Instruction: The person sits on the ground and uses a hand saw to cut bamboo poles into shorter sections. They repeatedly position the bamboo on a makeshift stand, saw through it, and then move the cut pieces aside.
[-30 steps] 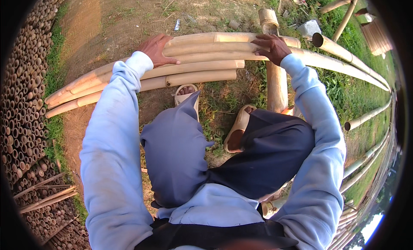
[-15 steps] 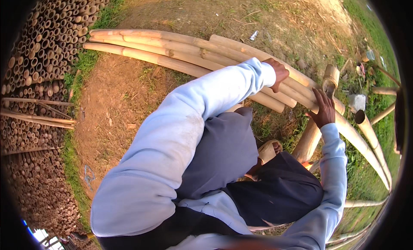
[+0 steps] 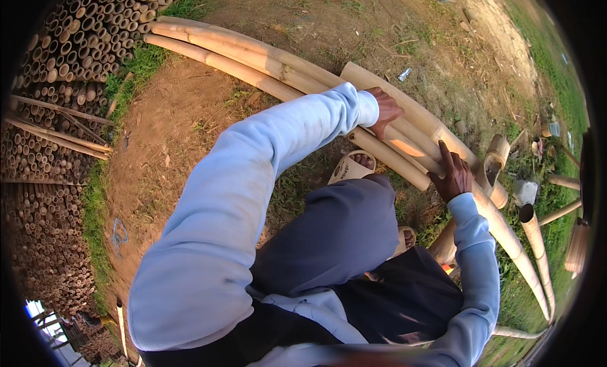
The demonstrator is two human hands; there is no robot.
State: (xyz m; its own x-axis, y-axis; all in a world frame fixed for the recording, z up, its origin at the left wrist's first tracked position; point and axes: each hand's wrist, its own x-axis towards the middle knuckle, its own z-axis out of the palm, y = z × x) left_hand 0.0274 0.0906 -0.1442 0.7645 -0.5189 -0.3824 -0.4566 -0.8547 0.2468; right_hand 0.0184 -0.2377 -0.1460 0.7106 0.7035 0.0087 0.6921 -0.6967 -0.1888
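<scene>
A bundle of long, pale bamboo poles (image 3: 243,54) slants from the far left toward the right. My left hand (image 3: 387,111) is closed on a pole in the middle of the bundle, fingers curled and partly hidden. Farther right, my right hand (image 3: 453,171) spans a pole (image 3: 502,223), its fingers over the top and its thumb on the near side. A thicker bamboo pole (image 3: 404,104) lies along the far side of both hands. Below them, the cut end of a nearer pole (image 3: 414,172) stops short of my right hand.
An upright bamboo post (image 3: 496,157) with a notched top stands beside the poles at right, near a pale block (image 3: 525,193). Stacked bamboo (image 3: 54,240) fills the left side. My sandaled foot (image 3: 351,166) is below the bundle. Another hollow pole (image 3: 534,231) lies at right.
The view has shifted, so the surroundings sit lower and farther right. My left hand has moved left along the bundle; my right hand stays near the post. A sandaled foot has come into sight.
</scene>
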